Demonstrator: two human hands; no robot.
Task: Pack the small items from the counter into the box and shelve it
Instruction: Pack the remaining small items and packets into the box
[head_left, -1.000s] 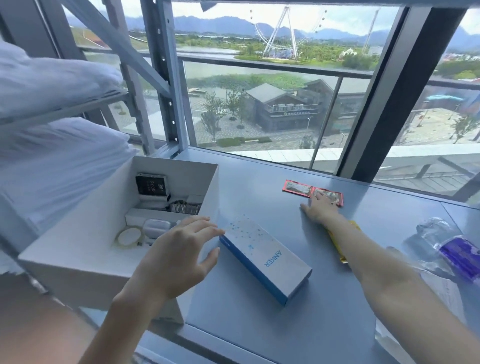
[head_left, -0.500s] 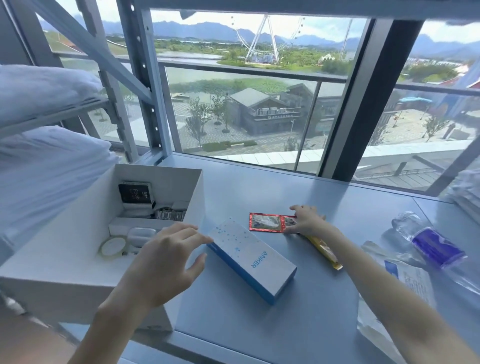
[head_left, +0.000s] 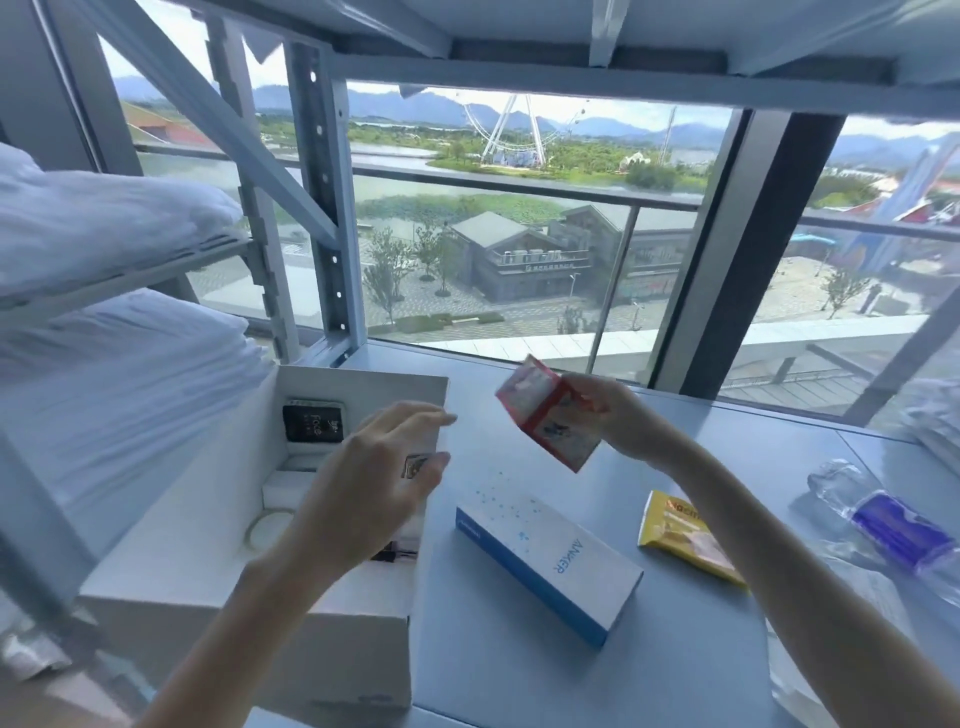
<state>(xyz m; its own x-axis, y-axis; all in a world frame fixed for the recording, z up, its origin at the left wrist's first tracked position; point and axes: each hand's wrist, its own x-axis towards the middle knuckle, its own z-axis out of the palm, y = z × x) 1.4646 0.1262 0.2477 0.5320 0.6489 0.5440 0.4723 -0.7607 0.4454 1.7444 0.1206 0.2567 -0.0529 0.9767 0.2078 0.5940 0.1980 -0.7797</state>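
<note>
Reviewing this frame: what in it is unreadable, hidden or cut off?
All in the head view:
- White box: part of its contents is hidden behind the left hand.
- Red sachets, pinched by the right hand: the print is motion-blurred.
- Yellow packet: the label is partly covered by the right forearm.
- Water bottle: the label is blurred, near the right edge.

The left hand covers much of the inside of the box, and only a sliver of a small dark-and-yellow item shows past its thumb. Motion blurs the red sachets in the right hand, so their print is unreadable. The bottle runs off the right edge.
</note>
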